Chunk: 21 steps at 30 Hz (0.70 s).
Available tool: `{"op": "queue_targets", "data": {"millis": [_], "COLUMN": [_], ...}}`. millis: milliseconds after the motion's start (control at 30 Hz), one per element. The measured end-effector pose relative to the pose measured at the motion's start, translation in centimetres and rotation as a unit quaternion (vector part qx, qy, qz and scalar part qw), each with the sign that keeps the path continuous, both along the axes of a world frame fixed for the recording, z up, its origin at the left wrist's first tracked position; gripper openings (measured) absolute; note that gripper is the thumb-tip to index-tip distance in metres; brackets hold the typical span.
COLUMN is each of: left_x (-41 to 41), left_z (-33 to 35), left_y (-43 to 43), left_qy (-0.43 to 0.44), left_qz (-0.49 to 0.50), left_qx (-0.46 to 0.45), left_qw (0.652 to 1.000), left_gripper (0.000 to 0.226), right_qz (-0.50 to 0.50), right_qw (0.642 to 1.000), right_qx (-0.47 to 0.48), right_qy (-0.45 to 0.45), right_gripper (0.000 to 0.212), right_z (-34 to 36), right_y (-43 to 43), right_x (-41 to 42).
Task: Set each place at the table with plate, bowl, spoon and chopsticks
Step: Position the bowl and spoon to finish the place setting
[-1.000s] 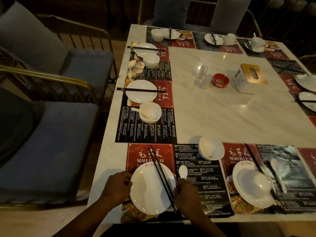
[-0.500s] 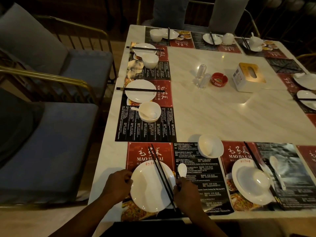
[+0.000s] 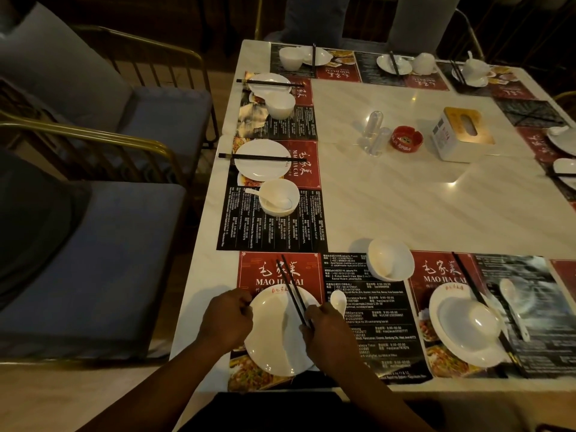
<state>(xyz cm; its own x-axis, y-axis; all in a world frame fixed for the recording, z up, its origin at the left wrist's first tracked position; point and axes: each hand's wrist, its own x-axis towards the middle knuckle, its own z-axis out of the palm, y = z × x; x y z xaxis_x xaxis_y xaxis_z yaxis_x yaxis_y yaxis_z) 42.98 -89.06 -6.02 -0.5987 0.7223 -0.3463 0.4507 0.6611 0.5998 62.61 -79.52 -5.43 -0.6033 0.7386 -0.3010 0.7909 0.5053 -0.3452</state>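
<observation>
- The round white ceramic plate [image 3: 280, 335] sits on the red and black paper placemat [image 3: 280, 269] at the near edge of the pale marble desk [image 3: 405, 198].
- The left hand [image 3: 227, 319] curls its grip on the plate's left rim.
- The right hand [image 3: 327, 325] pinches the near ends of the black chopsticks [image 3: 291, 288]; their long axis crosses the plate, tips pointing away and slightly left.
- A white ceramic spoon [image 3: 338, 302] lies just right of the plate, a white bowl [image 3: 389, 260] beyond it.
</observation>
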Motion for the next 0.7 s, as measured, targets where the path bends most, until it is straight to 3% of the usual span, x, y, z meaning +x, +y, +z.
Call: {"op": "queue_targets", "data": {"millis": [100,233,467,700], "left_x": [0.0,0.6,1.5,-0.2], "left_z": [-0.1,-0.1,-0.6,-0.9], "left_y": [0.2,1.0,2.4,2.1], "left_qy": [-0.001,-0.020,-0.049,-0.022], "left_qz": [-0.005,0.004,0.005,0.007], "left_qx": [-0.001,-0.012,-0.030,-0.032], "left_qw": [1.000,1.000,0.998,0.999], "left_gripper": [0.019,0.023,0.026,0.029], "right_qz": [0.026,0.032,-0.030,-0.068], "right_qw": [0.999,0.997,0.999,0.997], "right_qx": [0.013,0.031,0.024,0.007], "right_qy": [-0.043,-0.062,-0.038,-0.022], "right_gripper": [0.039,0.038,0.045,0.043], "right_z": [0.2,0.1,-1.0,-1.6], "right_y": [-0.1,-0.4,-2.1,-3.3], "right_x": [-0.2,-0.5,-1.9,-3.2]}}
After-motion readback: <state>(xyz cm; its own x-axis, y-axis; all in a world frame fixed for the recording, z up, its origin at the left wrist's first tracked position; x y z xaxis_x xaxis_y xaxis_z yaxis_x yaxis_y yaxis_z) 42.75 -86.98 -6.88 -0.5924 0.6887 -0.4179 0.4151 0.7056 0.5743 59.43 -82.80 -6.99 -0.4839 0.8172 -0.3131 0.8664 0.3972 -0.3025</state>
